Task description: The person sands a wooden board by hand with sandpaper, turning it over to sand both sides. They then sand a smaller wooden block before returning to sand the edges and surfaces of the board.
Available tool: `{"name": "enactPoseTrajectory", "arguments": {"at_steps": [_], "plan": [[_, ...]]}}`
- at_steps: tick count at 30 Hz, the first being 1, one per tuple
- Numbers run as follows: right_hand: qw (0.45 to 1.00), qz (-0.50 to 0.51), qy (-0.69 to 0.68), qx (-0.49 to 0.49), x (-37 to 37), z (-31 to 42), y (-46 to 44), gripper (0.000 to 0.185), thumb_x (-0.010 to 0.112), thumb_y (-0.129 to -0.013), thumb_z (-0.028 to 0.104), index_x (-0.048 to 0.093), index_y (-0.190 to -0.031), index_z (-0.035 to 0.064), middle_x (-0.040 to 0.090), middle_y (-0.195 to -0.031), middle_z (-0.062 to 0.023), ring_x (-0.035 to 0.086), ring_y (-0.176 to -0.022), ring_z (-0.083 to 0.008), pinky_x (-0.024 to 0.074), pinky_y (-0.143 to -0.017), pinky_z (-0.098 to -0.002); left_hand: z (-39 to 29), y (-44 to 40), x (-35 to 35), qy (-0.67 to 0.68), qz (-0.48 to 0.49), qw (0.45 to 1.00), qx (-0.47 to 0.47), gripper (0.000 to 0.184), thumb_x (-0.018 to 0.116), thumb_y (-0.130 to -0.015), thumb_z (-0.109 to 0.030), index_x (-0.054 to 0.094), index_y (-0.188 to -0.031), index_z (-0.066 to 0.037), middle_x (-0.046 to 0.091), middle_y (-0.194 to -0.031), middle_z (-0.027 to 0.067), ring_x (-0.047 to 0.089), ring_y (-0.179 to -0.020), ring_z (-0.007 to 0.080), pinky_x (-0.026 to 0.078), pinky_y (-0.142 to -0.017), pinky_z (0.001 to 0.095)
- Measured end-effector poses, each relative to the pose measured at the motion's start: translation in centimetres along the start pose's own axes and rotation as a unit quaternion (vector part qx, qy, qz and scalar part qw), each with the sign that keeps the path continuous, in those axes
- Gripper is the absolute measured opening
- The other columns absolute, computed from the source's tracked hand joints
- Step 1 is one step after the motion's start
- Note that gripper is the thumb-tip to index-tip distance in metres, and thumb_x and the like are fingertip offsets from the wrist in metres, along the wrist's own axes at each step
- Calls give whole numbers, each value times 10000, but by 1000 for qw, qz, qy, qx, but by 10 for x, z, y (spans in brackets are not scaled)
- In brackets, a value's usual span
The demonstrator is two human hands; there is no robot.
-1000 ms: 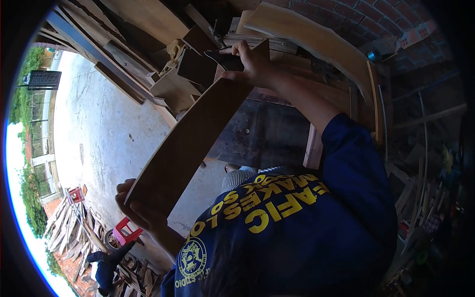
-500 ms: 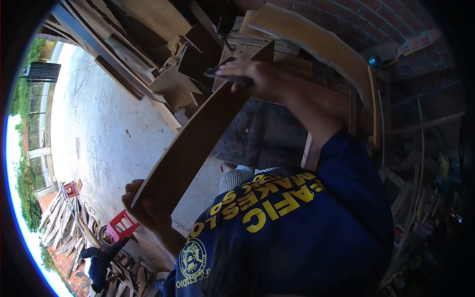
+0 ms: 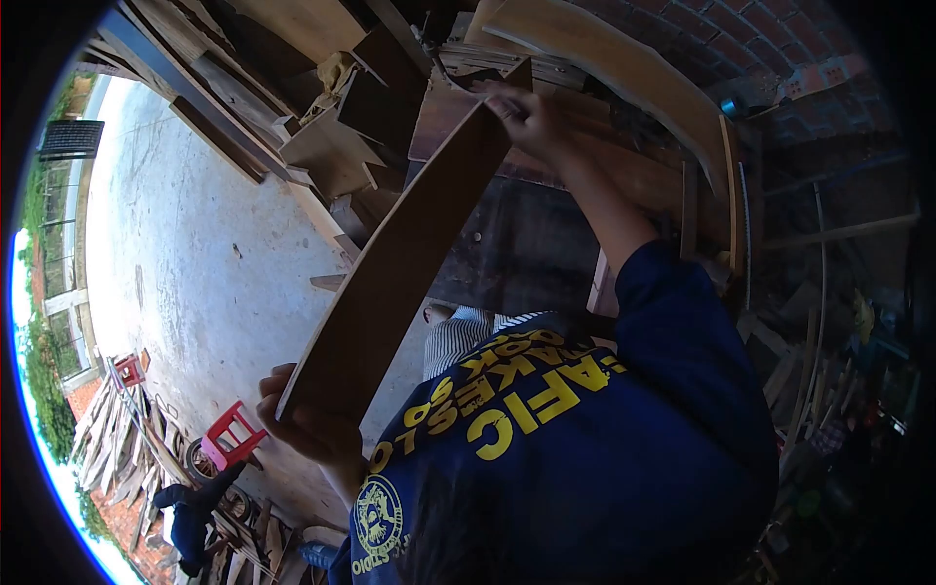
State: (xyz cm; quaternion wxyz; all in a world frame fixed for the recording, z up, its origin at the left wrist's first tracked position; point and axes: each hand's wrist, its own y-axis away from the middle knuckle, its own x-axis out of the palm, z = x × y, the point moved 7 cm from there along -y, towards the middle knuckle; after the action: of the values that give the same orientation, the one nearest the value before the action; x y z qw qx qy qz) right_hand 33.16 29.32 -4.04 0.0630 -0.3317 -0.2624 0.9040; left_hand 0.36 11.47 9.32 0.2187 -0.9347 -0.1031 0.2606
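Note:
A long, slightly curved wooden board (image 3: 400, 263) slants from lower left to upper right in front of my body. My left hand (image 3: 312, 419) grips its lower end, the fingers wrapped over the edge. At the upper end, my right hand (image 3: 526, 117) holds a thin dark sheet (image 3: 475, 80) against or just above the board's edge; the hand covers part of it, and the exact contact is hard to see.
Behind the board lies a dark flat surface (image 3: 507, 239). Wooden pieces (image 3: 336, 151) and a curved panel (image 3: 624, 73) stand near a brick wall (image 3: 751, 44). At lower left are a red stool (image 3: 232, 436), scrap wood (image 3: 107, 434) and a dark-clothed figure, unclear (image 3: 190, 522).
My right hand slid up and back along the upper end with the dark sheet. The board has shifted slightly right and turned steeper, my left hand still on it. The view has shifted a little.

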Motion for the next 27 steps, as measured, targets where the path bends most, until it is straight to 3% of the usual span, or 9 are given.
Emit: {"name": "enactPoseTrajectory", "arguments": {"at_steps": [2,5,9,13,14,16,19,23,27], "plan": [[993,-39,-89,61,-3,-20,-2,251,618,-863,274,670,-1050,115,650,-1076,-117,623,-1019,-239,492,-905,-365,-5,-4,4,-13,-12,1000,-9,361,359,-970,-357,389,-1055,-7,486,-985,153,512,-913,242,440,-767,366],[984,56,-160,-48,3,106,-5,273,635,-845,147,633,-1102,53,634,-1112,-141,602,-1063,-247,458,-961,-368,-5,-15,-1,-66,-22,997,-28,328,346,-976,-331,367,-1057,-14,470,-980,152,507,-878,225,441,-741,349],[959,50,-161,-227,-6,253,17,365,686,-791,267,623,-1109,99,623,-1147,-106,606,-1058,-242,485,-933,-358,2,-10,-4,-19,-79,995,-51,319,333,-978,-322,390,-1037,-13,482,-975,142,508,-888,207,437,-744,348],[967,-52,-157,-192,1,190,10,345,662,-815,237,606,-1114,74,630,-1128,-112,611,-1048,-249,504,-902,-353,-19,-23,-1,-144,-35,989,-21,296,340,-980,-300,447,-1000,-24,505,-916,97,511,-862,189,422,-742,334],[971,-45,-210,-101,15,141,5,225,612,-854,226,663,-1024,87,642,-1090,-131,611,-1044,-259,500,-893,-344,-18,-23,-2,-148,-38,988,-21,296,340,-980,-300,447,-1000,-24,505,-916,97,511,-862,189,422,-742,334],[979,-60,-172,92,29,51,2,211,602,-864,229,674,-982,69,648,-1057,-149,621,-1020,-270,514,-864,-340,6,-11,-13,-103,-128,969,-187,297,360,-977,-320,475,-969,-46,512,-897,84,510,-836,178,420,-747,316],[986,-36,-123,111,33,61,-8,234,613,-855,223,660,-1026,71,634,-1097,-148,593,-1074,-267,496,-899,-348,10,-12,-13,-122,-168,956,-207,296,367,-976,-329,495,-964,-63,518,-885,71,505,-814,166,425,-730,304],[971,29,-192,-136,17,220,13,321,644,-823,155,614,-1128,60,615,-1144,-154,551,-1144,-257,432,-991,-377,4,-8,-13,-119,-164,952,-231,298,364,-980,-325,502,-995,-61,520,-892,73,506,-814,169,431,-708,299],[963,4,-213,-165,15,198,22,321,652,-807,145,618,-1118,75,627,-1125,-139,617,-1035,-253,502,-892,-360,9,-3,-14,-69,-149,964,-207,328,369,-984,-326,489,-1082,-36,523,-952,93,525,-859,181,449,-731,296]]}}
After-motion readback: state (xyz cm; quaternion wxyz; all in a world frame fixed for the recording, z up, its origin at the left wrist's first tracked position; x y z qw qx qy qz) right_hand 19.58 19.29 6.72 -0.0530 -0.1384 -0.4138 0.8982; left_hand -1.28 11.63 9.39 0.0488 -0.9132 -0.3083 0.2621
